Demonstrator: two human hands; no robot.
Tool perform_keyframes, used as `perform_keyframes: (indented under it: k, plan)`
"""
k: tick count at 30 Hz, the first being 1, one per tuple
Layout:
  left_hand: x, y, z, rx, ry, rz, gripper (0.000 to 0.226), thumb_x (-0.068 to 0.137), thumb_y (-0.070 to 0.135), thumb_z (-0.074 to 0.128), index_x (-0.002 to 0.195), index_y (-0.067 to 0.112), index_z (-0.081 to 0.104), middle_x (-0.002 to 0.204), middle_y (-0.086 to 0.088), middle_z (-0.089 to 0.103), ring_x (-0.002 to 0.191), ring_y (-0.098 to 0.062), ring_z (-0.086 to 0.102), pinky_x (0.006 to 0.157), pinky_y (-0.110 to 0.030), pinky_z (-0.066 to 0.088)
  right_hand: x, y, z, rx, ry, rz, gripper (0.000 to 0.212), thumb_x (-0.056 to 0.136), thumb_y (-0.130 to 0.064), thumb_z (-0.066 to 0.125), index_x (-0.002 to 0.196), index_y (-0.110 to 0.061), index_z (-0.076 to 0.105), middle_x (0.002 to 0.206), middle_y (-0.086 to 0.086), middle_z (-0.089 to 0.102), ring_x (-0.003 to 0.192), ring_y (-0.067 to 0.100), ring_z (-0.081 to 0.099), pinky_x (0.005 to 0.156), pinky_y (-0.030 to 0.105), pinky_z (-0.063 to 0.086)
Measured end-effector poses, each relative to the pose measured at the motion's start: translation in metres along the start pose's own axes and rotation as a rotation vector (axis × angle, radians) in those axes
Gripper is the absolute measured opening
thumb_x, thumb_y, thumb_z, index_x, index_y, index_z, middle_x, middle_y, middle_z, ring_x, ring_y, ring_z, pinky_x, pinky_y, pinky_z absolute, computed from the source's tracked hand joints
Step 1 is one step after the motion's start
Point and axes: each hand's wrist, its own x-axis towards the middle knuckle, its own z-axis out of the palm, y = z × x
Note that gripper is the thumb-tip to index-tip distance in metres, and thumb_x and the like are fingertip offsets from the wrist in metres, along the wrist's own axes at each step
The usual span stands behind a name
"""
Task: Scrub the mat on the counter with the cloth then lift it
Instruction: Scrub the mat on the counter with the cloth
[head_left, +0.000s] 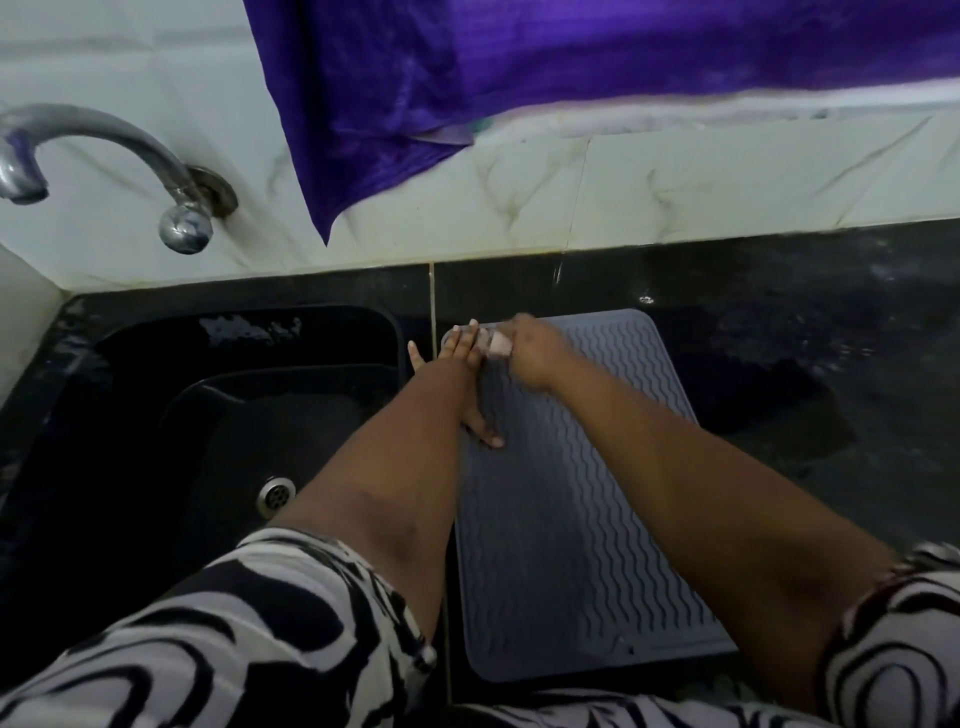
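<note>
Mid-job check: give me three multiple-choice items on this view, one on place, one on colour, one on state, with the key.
1. The mat lies:
A. in the sink
B. on the counter right of the sink
C. on the wall

2. The mat is:
A. grey
B. red
C. white

3. The right hand:
A. hangs empty
B. turns the tap
C. grips the cloth at the mat's far left corner

Key: B, it lies flat on the counter; A, grey wavy ribs; C, fingers closed on the cloth while the left hand presses the mat's left edge.

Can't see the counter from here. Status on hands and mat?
Left hand flat on mat, pinning far left edge. Right hand gripping cloth, at far left corner. Mat flat on counter, not lifted. Nothing in the way.
</note>
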Motion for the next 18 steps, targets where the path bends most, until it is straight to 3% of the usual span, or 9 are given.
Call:
perform_keyframes:
  k: [4,8,12,14,16,18]
  plan:
    - [0.005,0.006,0.001,0.059,0.019,-0.037,0.164,0.038,0.075,0.080,0.143,0.021,-0.033,0.149,0.004,-0.043,0.140,-0.020,-0.035,0.098,-0.079,-0.009,-0.027,0.009,0.041,-0.031,0.022,0.031,0.062,0.084,-0.015,0.057,0.138,-0.034,0.034,0.141,-0.001,0.038,0.124,0.030,0.032,0.099,0.051,0.033]
    - [0.011,0.007,0.002,0.003,0.058,-0.073,0.160,0.045,0.060,0.088,0.146,0.020,-0.030,0.152,0.004,-0.038,0.143,-0.020,-0.029,0.098,-0.080,-0.008,-0.094,0.020,0.047,0.000,-0.085,-0.082,0.054,0.083,-0.018,0.060,0.132,-0.036,0.045,0.127,-0.002,0.046,0.111,0.026,0.037,0.086,0.039,0.035]
    - [0.007,0.006,0.002,0.015,0.028,-0.062,0.171,0.031,0.073,0.083,0.142,0.020,-0.036,0.150,0.002,-0.043,0.140,-0.023,-0.034,0.090,-0.078,-0.018,-0.182,0.016,0.052,-0.005,-0.176,-0.202,0.047,0.085,-0.018,0.057,0.129,-0.035,0.052,0.135,-0.006,0.047,0.116,0.024,0.039,0.091,0.024,0.029]
    - [0.004,0.006,0.002,0.014,0.034,-0.065,0.170,0.032,0.074,0.082,0.142,0.019,-0.036,0.150,0.001,-0.042,0.140,-0.024,-0.034,0.089,-0.077,-0.022,-0.201,0.015,0.043,-0.044,-0.310,-0.228,0.046,0.086,-0.014,0.056,0.128,-0.030,0.054,0.132,-0.005,0.049,0.117,0.023,0.042,0.093,0.021,0.029]
    - [-0.004,0.009,0.005,0.049,0.053,-0.072,0.166,0.037,0.077,0.079,0.143,0.016,-0.034,0.151,-0.003,-0.040,0.140,-0.025,-0.034,0.092,-0.074,-0.022,-0.201,0.013,0.020,0.119,-0.472,-0.199,0.033,0.085,-0.014,0.059,0.118,-0.022,0.061,0.121,-0.001,0.058,0.112,0.019,0.052,0.095,0.027,0.037]
    - [-0.013,0.012,0.008,0.081,0.099,-0.061,0.158,0.046,0.079,0.074,0.145,0.014,-0.031,0.152,-0.007,-0.039,0.140,-0.027,-0.033,0.098,-0.071,-0.021,-0.184,0.009,-0.008,0.403,-0.402,-0.086,0.021,0.086,-0.021,0.061,0.107,-0.023,0.063,0.111,-0.005,0.064,0.105,0.012,0.059,0.089,0.029,0.045]
